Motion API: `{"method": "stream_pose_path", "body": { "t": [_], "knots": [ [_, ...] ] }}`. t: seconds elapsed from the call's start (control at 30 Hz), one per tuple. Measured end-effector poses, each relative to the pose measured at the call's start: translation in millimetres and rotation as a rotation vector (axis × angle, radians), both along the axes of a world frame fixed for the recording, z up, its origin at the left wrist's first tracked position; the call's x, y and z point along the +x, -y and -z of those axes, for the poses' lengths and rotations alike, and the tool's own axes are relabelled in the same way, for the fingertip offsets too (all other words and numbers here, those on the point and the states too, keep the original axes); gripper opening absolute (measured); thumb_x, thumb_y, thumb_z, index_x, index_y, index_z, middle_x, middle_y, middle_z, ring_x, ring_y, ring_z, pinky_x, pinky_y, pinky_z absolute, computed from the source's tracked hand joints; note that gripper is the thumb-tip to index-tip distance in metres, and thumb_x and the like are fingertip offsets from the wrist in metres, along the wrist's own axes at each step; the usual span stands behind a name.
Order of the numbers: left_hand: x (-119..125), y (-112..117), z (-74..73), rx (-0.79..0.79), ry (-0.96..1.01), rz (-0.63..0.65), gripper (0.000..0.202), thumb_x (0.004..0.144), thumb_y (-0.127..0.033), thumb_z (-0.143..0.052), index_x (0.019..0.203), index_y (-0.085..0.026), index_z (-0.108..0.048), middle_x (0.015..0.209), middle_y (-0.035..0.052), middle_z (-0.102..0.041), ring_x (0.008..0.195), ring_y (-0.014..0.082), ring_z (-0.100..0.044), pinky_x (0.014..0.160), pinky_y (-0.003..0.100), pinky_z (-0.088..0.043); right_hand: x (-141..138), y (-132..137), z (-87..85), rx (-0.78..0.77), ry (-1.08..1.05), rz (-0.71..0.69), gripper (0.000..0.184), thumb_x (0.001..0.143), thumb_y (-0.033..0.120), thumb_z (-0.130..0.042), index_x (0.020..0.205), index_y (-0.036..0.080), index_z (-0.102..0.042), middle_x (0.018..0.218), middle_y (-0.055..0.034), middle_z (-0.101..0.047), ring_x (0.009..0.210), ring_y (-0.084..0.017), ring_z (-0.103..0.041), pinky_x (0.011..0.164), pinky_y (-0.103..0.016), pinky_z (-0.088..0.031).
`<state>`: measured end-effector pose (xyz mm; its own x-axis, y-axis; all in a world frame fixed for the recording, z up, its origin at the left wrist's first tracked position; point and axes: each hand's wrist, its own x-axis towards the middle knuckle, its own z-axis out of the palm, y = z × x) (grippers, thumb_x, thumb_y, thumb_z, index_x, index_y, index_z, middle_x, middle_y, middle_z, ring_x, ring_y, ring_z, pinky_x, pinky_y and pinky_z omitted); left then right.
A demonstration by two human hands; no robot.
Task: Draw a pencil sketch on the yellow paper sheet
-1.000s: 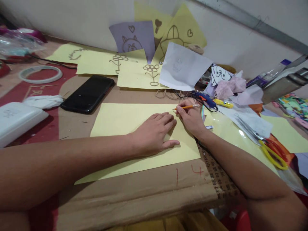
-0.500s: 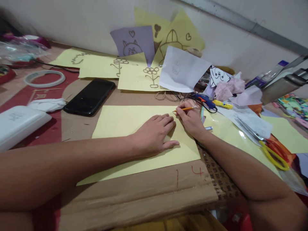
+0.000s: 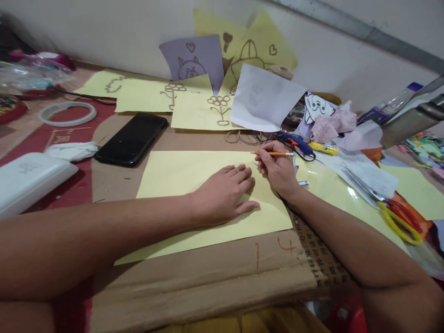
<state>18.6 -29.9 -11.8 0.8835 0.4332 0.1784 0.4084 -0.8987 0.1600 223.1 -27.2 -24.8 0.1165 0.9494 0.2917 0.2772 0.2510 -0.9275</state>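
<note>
A sheet of yellow paper [image 3: 180, 175] lies in front of me on brown cardboard. My left hand [image 3: 225, 194] rests flat on it, palm down, with the thumb out to the side. At the sheet's upper right, my right hand [image 3: 279, 171] pinches an orange pencil [image 3: 274, 153] between thumb and fingers. The pencil points left and lies almost level, its tip near the paper's top edge; whether the tip touches, I cannot tell. Beside the right hand are a blue glue gun [image 3: 296, 142] and a yellow tube [image 3: 323, 148].
A black phone [image 3: 132, 138] and a roll of white tape [image 3: 67, 114] lie to the left. Behind the sheet are flower drawings [image 3: 201, 113] and a white sketch [image 3: 265, 99]. Yellow-handled scissors [image 3: 398, 224] and a metal bottle [image 3: 412, 122] are on the right.
My right hand has lifted and turned slightly, so the pencil tip has moved up toward the paper's top edge and the pencil lies flatter. My left hand stays in place on the paper.
</note>
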Motion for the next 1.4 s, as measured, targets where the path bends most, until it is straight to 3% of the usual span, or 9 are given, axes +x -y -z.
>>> {"method": "stream_pose_path", "body": {
  "t": [0.17, 0.47, 0.77, 1.4],
  "knots": [
    [-0.5, -0.1, 0.6, 0.022, 0.024, 0.006, 0.057, 0.105, -0.058, -0.048, 0.132, -0.010, -0.064, 0.149, 0.0209, -0.057, 0.145, 0.0369, -0.049, 0.119, 0.052, -0.041, 3.5, -7.5, 0.0, -0.123, 0.034, 0.003, 0.030, 0.093, 0.051, -0.065, 0.093, 0.024, -0.054, 0.074, 0.0033, -0.065, 0.059, -0.009, -0.059, 0.047, -0.020, -0.042],
    [-0.2, 0.6, -0.9, 0.004, 0.014, -0.007, 0.053, 0.105, -0.055, -0.048, 0.132, -0.011, -0.064, 0.149, 0.0199, -0.058, 0.145, 0.0359, -0.050, 0.120, 0.051, -0.041, 2.5, -8.2, 1.6, -0.093, 0.008, 0.035, 0.031, 0.093, 0.053, -0.066, 0.093, 0.025, -0.053, 0.074, 0.0034, -0.065, 0.058, -0.009, -0.056, 0.046, -0.020, -0.040],
    [0.0, 0.0, -1.0, -0.010, 0.004, 0.000, 0.053, 0.105, -0.053, -0.050, 0.133, -0.011, -0.063, 0.149, 0.0208, -0.056, 0.146, 0.0368, -0.048, 0.123, 0.052, -0.039, 6.6, -5.9, 4.5, -0.001, 0.126, -0.071, 0.026, 0.098, 0.049, -0.062, 0.093, 0.023, -0.058, 0.081, 0.0028, -0.065, 0.066, -0.009, -0.061, 0.061, -0.025, -0.049],
    [-0.2, -0.8, 0.5, -0.003, 0.018, 0.001, 0.051, 0.105, -0.052, -0.051, 0.132, -0.011, -0.063, 0.149, 0.0195, -0.057, 0.145, 0.0364, -0.049, 0.122, 0.052, -0.040, 10.1, -10.4, 9.8, -0.024, 0.220, -0.064, 0.023, 0.099, 0.047, -0.059, 0.095, 0.024, -0.059, 0.084, 0.0000, -0.067, 0.075, -0.014, -0.063, 0.068, -0.030, -0.052]
  ]
}}
